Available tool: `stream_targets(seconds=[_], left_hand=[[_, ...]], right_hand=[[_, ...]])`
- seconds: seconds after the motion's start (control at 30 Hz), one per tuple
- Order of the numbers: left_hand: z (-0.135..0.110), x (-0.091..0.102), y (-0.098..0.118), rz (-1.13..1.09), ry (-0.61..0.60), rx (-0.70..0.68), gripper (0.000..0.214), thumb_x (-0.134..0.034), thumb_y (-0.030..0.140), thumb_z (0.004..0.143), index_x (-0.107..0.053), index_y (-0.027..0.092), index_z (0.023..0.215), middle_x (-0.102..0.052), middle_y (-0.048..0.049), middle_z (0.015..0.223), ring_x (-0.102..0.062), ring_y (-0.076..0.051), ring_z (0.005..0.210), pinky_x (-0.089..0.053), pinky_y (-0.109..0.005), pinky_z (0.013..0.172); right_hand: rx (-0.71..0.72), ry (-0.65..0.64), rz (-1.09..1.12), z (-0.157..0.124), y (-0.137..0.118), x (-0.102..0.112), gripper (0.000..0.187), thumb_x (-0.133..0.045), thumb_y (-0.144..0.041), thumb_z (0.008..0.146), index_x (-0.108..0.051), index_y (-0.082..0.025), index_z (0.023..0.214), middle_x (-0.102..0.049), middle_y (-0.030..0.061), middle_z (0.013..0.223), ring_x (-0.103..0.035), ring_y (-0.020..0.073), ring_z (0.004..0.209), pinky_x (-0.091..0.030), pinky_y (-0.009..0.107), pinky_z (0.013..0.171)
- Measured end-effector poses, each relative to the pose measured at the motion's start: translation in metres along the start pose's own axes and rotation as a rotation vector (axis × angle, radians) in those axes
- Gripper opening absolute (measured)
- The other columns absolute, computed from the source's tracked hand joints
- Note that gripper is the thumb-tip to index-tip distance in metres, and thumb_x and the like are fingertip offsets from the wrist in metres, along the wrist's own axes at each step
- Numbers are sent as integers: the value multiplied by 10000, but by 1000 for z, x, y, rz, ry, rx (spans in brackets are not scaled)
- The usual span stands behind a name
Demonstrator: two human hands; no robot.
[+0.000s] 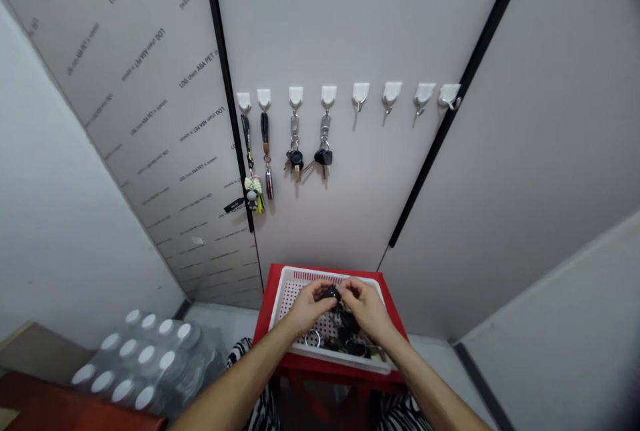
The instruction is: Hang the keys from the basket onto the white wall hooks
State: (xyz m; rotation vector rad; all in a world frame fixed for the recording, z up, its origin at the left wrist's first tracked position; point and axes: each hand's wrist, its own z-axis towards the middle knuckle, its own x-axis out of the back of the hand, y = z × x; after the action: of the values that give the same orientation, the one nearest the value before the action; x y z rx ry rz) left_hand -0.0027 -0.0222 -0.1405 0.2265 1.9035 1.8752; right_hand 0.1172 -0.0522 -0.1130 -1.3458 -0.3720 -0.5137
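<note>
Over a white perforated plastic basket (pixel 276 311), my two hands come close together. My left hand (pixel 311 306) pinches a black-headed key (pixel 332 293) between thumb and fingers. Just to its right, my right hand (pixel 365 306) has its fingertips pressed together beside the key; what they grip is too small to make out. Below the hands, dark keys (pixel 349 322) and other small items lie in the basket, partly covered by my right hand. A metal ring (pixel 313 338) rests near the basket's front left.
The basket stands on a red stool (pixel 265 314). On the wall ahead is a row of white hooks (pixel 361 92); the left ones carry key bunches (pixel 296 158) and strap keychains (pixel 265 131). Wrapped water bottles (pixel 147 354) stand at lower left, by a brown-red surface (pixel 75 404).
</note>
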Motion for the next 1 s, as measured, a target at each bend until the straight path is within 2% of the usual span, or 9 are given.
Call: stream_targets(seconds=[0.1,0.2,0.33,0.5,0.63,0.8,1.0], left_hand=[[3,-4,10,-9,1,32,224,-560,194,539,-517,125,748,-557,-16,732,-494,-98,671,-374,-222,641],[14,-10,35,-22,24,11,254,-570,236,533,-511,125,754,-564,-11,686,-498,-89,610,-374,-208,580],[38,-20,92,-56,24,-65,290,-576,250,529,-487,131,778,-553,3,638,-478,-57,501,-346,-177,487],[71,-40,175,-67,100,-253,216,-546,174,571,-473,145,773,-511,35,581,-478,-38,478,-339,-159,475],[97,-56,222,-72,159,-346,192,-519,148,605,-462,131,788,-486,39,522,-468,-36,441,-336,-156,450],[123,-64,248,-5,273,-379,186,-507,168,619,-468,112,792,-462,40,466,-450,-46,405,-337,-161,424],[143,-61,243,138,372,-329,219,-515,206,610,-488,115,809,-507,18,501,-461,-58,414,-360,-177,446]], right_hand=[[35,-1,-53,11,-7,12,160,-371,-261,652,-447,-160,555,-439,-28,495,-400,86,475,-323,189,463],[112,7,-102,28,-24,32,170,-364,-259,653,-453,-158,549,-446,-27,491,-399,83,472,-320,189,466],[191,62,-116,63,-69,69,169,-371,-259,640,-455,-155,536,-451,-29,478,-409,80,467,-331,191,480],[255,264,-93,114,-131,113,161,-419,-282,594,-473,-149,520,-451,-31,453,-402,73,430,-332,188,437],[258,413,-17,145,-165,136,154,-439,-272,572,-490,-134,528,-467,-17,462,-411,70,425,-334,184,402],[221,532,-63,170,-183,147,129,-450,-240,560,-512,-131,528,-484,-4,466,-428,77,421,-349,197,395],[159,580,-165,186,-180,145,106,-470,-206,558,-526,-131,508,-500,13,429,-467,101,429,-376,218,427]])
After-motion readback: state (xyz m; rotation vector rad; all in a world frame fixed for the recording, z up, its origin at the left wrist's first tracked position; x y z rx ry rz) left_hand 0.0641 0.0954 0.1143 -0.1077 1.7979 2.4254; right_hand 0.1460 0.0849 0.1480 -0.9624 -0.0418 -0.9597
